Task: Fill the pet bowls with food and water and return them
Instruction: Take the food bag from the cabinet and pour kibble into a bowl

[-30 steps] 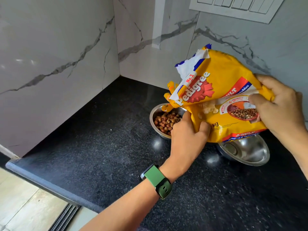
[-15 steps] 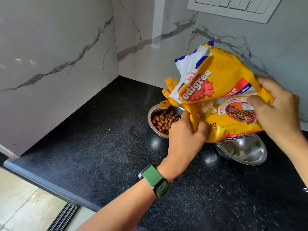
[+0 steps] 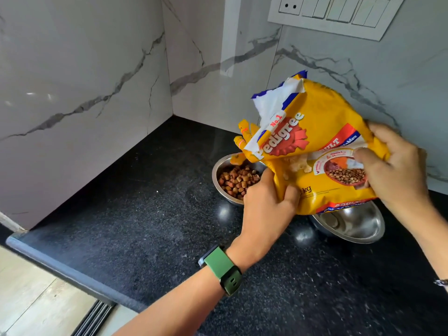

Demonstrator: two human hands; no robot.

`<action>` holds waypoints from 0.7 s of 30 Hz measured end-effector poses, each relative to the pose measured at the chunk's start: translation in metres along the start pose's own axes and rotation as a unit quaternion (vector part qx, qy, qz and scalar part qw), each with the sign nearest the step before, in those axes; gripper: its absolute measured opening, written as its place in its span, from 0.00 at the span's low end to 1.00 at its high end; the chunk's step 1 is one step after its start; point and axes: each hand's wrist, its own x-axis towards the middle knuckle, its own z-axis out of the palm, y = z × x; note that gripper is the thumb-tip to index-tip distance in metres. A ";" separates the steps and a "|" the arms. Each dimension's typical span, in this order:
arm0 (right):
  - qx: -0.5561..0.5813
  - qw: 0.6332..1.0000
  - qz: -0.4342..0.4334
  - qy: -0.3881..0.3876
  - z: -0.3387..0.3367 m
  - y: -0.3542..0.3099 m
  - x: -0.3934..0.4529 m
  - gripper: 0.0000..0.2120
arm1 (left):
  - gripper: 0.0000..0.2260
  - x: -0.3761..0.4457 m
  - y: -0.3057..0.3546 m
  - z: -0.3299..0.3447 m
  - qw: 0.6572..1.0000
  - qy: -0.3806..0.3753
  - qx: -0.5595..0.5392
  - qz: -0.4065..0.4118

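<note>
- Marble wall panels (image 3: 80, 76) fill the back and left of my view, meeting in a corner, with a white switch plate (image 3: 334, 14) at the top right.
- Below them I see the black speckled desk (image 3: 135, 229), its rounded front edge running along the lower left above a pale tiled floor (image 3: 29, 294).
- A yellow food bag (image 3: 322, 132) is held above the desk, tilted with its torn, open top pointing down and left over the bowl that has food in it.
- My left hand (image 3: 266, 209) is clenched on the lower left edge of the bag, thumb on its front face; a green watch (image 3: 223, 270) sits on that wrist.
- My right hand (image 3: 397, 170) is grasping the bag at its right end, fingers (image 3: 366, 156) pressed onto the printed front.
- An empty steel bowl (image 3: 354, 224) rests on the desk just under the bag's lower right part, partly hidden by it.
- A second steel bowl (image 3: 218, 173) sits to its left, near the wall corner, partly covered by the bag and my left hand.
- Brown kibble (image 3: 236, 181) lies piled inside that left bowl.
</note>
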 end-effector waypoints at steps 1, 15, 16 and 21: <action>-0.019 1.000 0.000 -0.010 0.002 0.001 0.000 0.21 | 0.10 0.001 -0.005 0.002 1.000 -0.002 -0.004 -0.015; -0.009 1.000 0.003 -0.005 -0.002 0.007 -0.005 0.18 | 0.03 -0.003 0.000 0.001 1.000 -0.005 0.005 0.004; -0.012 1.000 -0.001 -0.002 -0.002 0.008 -0.005 0.18 | 0.03 -0.002 -0.003 0.002 1.000 -0.005 0.004 0.001; -0.042 0.996 0.046 -0.061 0.006 0.021 -0.001 0.18 | 0.12 -0.003 -0.014 0.008 0.997 -0.032 -0.013 -0.069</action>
